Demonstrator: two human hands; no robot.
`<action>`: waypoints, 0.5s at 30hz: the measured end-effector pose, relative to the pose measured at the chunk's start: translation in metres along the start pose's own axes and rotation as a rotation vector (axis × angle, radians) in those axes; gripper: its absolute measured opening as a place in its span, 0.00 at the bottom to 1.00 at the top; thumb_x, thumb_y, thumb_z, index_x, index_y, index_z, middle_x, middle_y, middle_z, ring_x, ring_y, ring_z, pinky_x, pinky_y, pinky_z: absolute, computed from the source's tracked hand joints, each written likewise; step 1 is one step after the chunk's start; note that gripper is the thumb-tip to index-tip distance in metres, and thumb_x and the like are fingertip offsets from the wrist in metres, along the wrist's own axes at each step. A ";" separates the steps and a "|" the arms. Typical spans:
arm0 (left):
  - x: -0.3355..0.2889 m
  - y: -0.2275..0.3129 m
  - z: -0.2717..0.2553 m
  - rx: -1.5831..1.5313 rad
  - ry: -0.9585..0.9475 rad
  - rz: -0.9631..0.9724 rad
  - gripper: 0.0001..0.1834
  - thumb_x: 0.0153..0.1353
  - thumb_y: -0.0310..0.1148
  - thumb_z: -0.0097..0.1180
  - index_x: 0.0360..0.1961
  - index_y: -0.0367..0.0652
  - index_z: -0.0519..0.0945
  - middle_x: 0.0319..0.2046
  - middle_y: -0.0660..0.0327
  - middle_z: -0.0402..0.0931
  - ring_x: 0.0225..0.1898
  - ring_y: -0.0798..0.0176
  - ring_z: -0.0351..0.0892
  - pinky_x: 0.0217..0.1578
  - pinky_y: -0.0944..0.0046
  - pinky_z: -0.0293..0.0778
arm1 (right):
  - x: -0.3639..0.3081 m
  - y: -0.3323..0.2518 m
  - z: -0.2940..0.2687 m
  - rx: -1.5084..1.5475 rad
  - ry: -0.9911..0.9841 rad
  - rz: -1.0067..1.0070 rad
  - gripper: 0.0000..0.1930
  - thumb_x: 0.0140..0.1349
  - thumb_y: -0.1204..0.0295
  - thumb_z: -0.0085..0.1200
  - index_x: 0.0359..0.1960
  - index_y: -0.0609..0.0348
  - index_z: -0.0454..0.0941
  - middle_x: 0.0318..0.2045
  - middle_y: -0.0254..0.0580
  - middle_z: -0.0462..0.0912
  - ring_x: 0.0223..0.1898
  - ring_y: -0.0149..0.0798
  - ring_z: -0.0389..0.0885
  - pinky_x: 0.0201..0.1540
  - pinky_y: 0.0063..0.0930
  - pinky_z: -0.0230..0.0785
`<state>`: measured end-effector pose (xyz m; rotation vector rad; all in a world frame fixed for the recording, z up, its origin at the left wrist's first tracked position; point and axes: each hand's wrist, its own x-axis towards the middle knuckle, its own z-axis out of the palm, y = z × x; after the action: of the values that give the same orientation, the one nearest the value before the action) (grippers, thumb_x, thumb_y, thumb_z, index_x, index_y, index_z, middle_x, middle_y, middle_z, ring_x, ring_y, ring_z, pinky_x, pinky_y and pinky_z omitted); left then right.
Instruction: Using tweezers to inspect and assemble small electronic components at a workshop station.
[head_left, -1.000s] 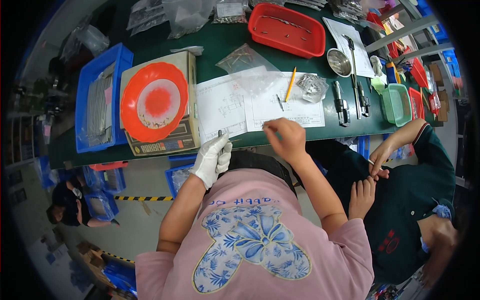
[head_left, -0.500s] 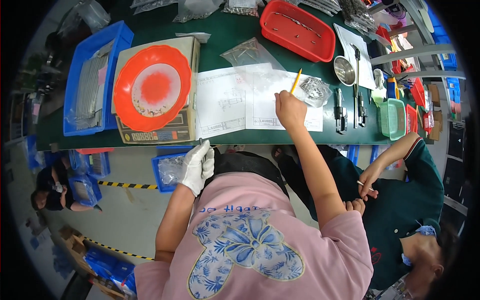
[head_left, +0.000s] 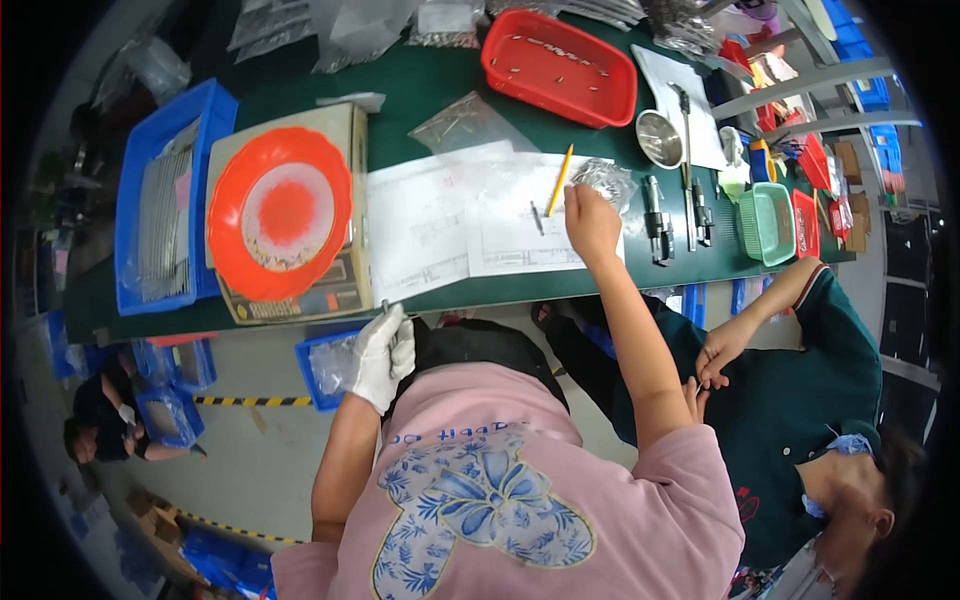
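My gloved left hand (head_left: pixel 380 358) is closed at the table's front edge, with a small grey metal pin (head_left: pixel 385 304) showing at its fingertips. Over the right-hand drawing sheet (head_left: pixel 500 245), my bare right hand (head_left: pixel 593 225) has its fingers curled together. Its fingertips are beside a clear bag of small metal parts (head_left: pixel 608 180); whatever they pinch is hidden. A yellow pencil (head_left: pixel 561 180) lies on the paper left of that hand. Nearby on the same sheet rests another small grey pin (head_left: pixel 537 218).
To the left are an orange plate (head_left: pixel 230 220) on a boxy scale (head_left: pixel 345 280) and a blue bin (head_left: pixel 125 250). A red tray (head_left: pixel 560 95), steel bowl (head_left: pixel 660 140), measuring tools (head_left: pixel 658 220) and green basket (head_left: pixel 768 225) stand right. A co-worker (head_left: pixel 800 370) sits close on my right.
My right hand has moved away from the pencil to the right, next to the bag. A small pin now shows on the sheet. The view has shifted slightly; my left hand stays at the edge.
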<state>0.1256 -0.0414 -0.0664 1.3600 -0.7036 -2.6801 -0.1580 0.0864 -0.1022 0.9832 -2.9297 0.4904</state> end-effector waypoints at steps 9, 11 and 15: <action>-0.004 -0.005 -0.003 0.070 0.057 -0.025 0.15 0.57 0.43 0.44 0.18 0.46 0.68 0.05 0.69 0.56 0.04 0.74 0.51 0.06 0.74 0.45 | 0.129 0.035 -0.019 0.157 0.048 0.390 0.19 0.53 0.55 0.44 0.28 0.61 0.73 0.28 0.52 0.76 0.35 0.50 0.74 0.35 0.38 0.64; -0.004 -0.003 -0.008 0.016 0.084 -0.019 0.16 0.57 0.43 0.44 0.18 0.46 0.68 0.05 0.69 0.56 0.04 0.74 0.51 0.06 0.74 0.46 | 0.131 0.042 -0.030 0.167 0.138 0.369 0.19 0.52 0.55 0.44 0.29 0.60 0.74 0.29 0.51 0.76 0.36 0.50 0.74 0.37 0.38 0.65; -0.003 -0.004 -0.019 -0.035 0.086 -0.049 0.16 0.57 0.44 0.43 0.18 0.47 0.68 0.05 0.69 0.56 0.04 0.73 0.50 0.07 0.74 0.46 | 0.091 0.060 -0.041 0.176 0.046 0.382 0.14 0.49 0.59 0.46 0.27 0.57 0.76 0.26 0.47 0.77 0.33 0.47 0.75 0.34 0.35 0.66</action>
<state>0.1429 -0.0445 -0.0758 1.4922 -0.6203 -2.6385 -0.2701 0.0900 -0.0707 0.4052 -3.0782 0.7792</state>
